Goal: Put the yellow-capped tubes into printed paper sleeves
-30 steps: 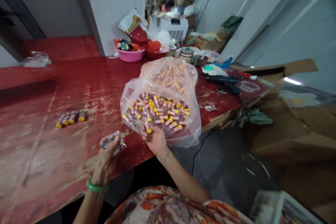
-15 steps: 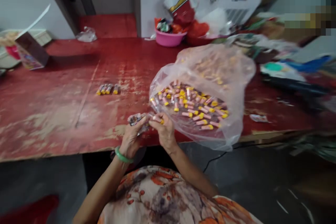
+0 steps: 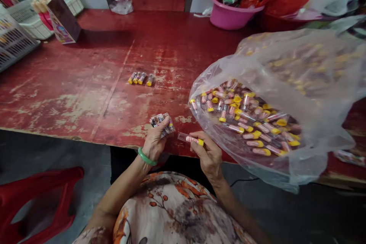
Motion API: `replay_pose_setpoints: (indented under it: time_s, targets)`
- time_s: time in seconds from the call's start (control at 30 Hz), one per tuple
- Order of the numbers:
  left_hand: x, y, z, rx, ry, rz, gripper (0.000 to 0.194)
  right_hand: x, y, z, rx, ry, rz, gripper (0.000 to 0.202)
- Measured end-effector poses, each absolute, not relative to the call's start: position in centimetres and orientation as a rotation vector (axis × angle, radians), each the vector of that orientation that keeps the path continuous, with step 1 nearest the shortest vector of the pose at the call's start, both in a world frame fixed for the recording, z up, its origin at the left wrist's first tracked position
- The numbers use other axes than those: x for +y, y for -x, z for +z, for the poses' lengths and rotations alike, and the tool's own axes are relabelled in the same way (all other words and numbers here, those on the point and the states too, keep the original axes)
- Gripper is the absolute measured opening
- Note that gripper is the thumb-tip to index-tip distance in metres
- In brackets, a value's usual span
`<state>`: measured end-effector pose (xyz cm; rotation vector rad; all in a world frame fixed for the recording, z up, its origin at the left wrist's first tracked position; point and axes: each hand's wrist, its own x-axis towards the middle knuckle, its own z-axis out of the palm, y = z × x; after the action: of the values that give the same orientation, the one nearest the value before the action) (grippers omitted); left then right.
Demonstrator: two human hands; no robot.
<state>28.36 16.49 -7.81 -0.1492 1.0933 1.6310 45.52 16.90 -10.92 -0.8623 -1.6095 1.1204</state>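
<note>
My left hand (image 3: 156, 137) pinches a small stack of printed wrappers (image 3: 162, 122) at the table's front edge. In my right hand (image 3: 208, 154) is a clear tube with pink contents and a yellow cap (image 3: 191, 139), held between thumb and fingers and pointing left, apart from the wrappers. To the right lies a large clear plastic bag (image 3: 288, 80), its mouth open toward me, with many yellow-capped tubes (image 3: 251, 122) inside. Beyond my left hand, several capped tubes (image 3: 140, 78) with dark printed sides lie in a short row on the red table (image 3: 94, 68).
A pink basin (image 3: 233, 15) with bags in it stands at the back beside red plastic bags. At the back left are a printed box (image 3: 64, 21), a white basket (image 3: 74, 4) and a grey crate (image 3: 17, 42). A red stool (image 3: 42, 187) stands at lower left.
My hands, close together before, are now apart, with the tube in my right hand clear of the wrappers. The view has shifted closer, and the grey crate now shows at left.
</note>
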Motion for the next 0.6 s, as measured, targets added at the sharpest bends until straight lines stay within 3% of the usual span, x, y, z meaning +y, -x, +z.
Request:
replay_pose_setpoints:
  time_s: [0.13, 0.6]
  targets:
    - [16.9, -28.4, -7.9, 1.081, 0.282, 1.606, 0.029, 16.7, -44.9, -10.8, -1.796, 0.768, 0.698, 0.017]
    - [17.0, -29.3, -8.4, 1.015, 0.299, 1.574, 0.028, 17.4, -43.3, -11.5, -1.969, 0.649, -0.112, 0.039]
